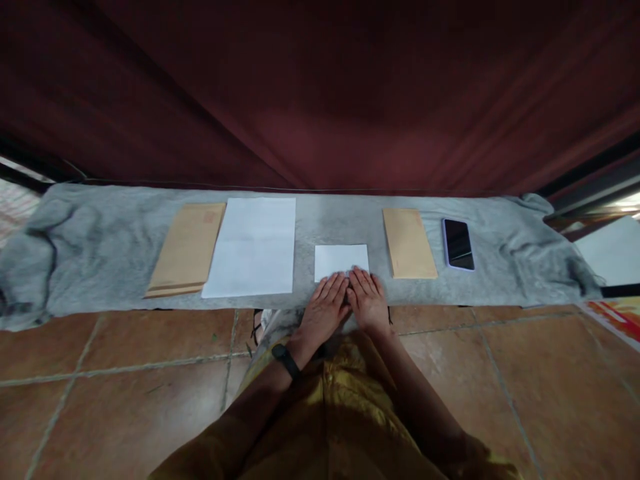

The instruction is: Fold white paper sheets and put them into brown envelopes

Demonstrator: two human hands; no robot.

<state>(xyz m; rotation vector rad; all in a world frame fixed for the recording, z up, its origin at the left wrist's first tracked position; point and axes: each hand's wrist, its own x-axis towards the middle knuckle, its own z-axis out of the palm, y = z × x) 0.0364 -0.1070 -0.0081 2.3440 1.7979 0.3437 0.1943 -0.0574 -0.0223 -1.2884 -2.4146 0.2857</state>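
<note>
Two bare hands work at the lower centre of the frame, seen from above. Under their fingertips lies a small white paper (341, 259), flat on a grey cloth (340, 219) that runs across the whole width. The left hand (326, 305) is open, palm down, fingers stretched out over the paper's near edge, slanting up and to the right. The right hand (367, 297) is open too, palm down, its fingers laid over the near right corner, slanting up and to the left. Neither grips anything. The two sit side by side at the fingertips; whether they touch is hard to tell. The near edge is covered, so any crease there is hidden.

The step looks like pressing or smoothing that edge. Done well, it probably calls for even pressure from both hands, with strokes outward from the middle towards the corners. The cloth seems soft and could give beneath the paper, so firm, level fingers should serve better than a hard jab, and the far edge should stay square.

Left of the paper lies a large white sheet (254, 247), beside a brown envelope (189, 243). To the right are a smaller envelope (409, 243) and a phone (458, 244), both well apart from the fingers.
</note>
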